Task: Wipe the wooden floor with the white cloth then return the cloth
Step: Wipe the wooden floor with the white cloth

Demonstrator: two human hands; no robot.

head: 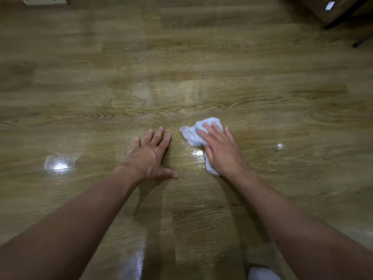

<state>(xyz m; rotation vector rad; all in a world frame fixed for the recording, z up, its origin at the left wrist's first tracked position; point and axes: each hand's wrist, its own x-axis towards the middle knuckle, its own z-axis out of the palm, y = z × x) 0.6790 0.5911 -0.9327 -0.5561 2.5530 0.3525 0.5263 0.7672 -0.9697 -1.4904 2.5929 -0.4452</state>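
The right hand hides the middle of the cloth, and dark furniture legs are cut off top right

I'm seeing a glossy wooden floor, crumpled white cloth lying on it under the right hand, left hand flat on the boards just beside.

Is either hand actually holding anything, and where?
Nothing is gripped. The right hand presses flat on the middle of the cloth; the left hand rests open on the floor.
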